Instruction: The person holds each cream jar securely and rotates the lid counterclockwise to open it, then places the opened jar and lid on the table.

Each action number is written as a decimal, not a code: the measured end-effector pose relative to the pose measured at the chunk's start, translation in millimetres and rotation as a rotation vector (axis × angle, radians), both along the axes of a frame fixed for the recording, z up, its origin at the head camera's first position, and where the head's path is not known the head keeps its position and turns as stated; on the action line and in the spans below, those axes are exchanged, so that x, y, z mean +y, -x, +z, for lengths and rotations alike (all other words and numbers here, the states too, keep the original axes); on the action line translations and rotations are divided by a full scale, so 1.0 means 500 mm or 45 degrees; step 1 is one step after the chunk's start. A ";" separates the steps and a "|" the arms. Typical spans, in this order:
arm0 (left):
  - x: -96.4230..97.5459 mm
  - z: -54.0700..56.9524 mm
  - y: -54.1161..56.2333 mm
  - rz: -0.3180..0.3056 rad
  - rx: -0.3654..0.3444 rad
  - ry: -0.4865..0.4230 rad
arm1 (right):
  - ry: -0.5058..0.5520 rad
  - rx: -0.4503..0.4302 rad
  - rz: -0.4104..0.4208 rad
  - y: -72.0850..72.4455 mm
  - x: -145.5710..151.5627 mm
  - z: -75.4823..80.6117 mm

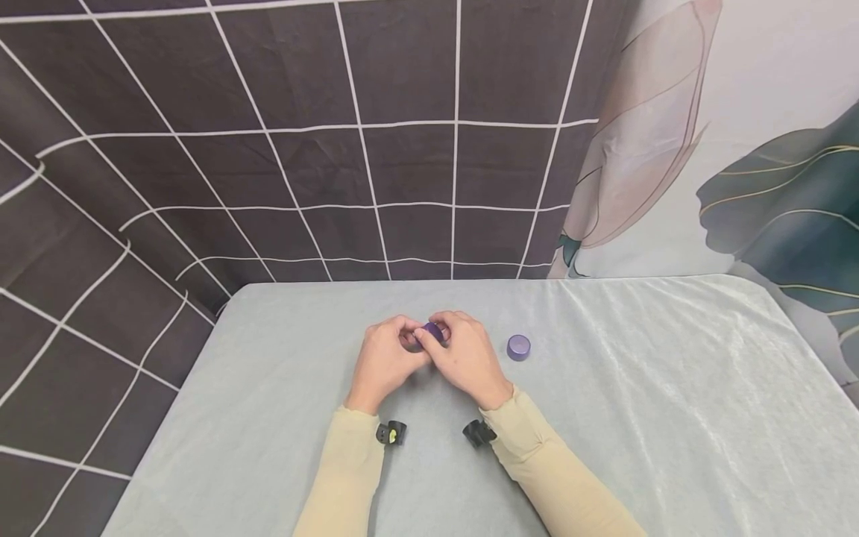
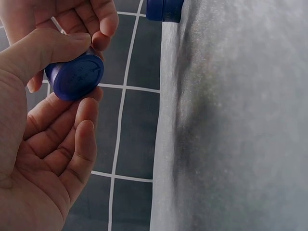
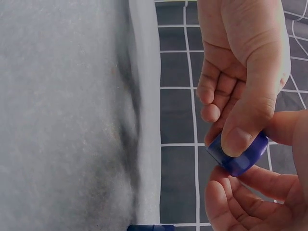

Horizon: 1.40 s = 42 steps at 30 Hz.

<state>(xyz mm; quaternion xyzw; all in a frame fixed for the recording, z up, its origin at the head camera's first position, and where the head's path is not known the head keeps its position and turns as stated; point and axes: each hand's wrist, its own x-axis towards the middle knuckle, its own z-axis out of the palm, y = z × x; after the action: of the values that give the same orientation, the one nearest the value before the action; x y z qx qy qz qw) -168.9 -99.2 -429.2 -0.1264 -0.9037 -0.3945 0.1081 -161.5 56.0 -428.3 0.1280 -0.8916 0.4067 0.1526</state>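
Both hands meet over the table around one small purple round container (image 1: 432,330). In the left wrist view the container (image 2: 78,78) is tilted, its flat round end facing the camera with faint raised marks. My left hand (image 1: 389,356) pinches it between thumb and fingers. From the other side my right hand (image 1: 467,352) grips it, the thumb lying across its side in the right wrist view. Fingers cover part of the container (image 3: 250,156). A second purple round container (image 1: 518,347) stands on the table, just right of my right hand.
A pale grey velvety cloth (image 1: 637,418) covers the table. Behind it and to the left hangs a dark curtain (image 1: 409,164) with a white grid. A leaf-patterned curtain (image 1: 658,149) hangs at the back right. Small black cameras (image 1: 396,432) sit at both wrists.
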 end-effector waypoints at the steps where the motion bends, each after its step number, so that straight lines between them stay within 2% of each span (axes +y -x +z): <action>1: 0.000 0.000 0.000 -0.001 0.002 -0.001 | -0.003 0.004 0.001 0.000 0.000 -0.001; 42: -0.005 -0.004 0.002 0.004 -0.001 -0.001 | -0.040 0.038 0.065 0.006 0.003 0.001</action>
<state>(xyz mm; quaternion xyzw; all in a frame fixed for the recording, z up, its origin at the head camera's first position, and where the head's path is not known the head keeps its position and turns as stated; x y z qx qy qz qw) -170.0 -101.7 -431.0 -0.1247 -0.9038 -0.3946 0.1085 -164.6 57.7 -427.6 0.1592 -0.8919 0.3944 0.1534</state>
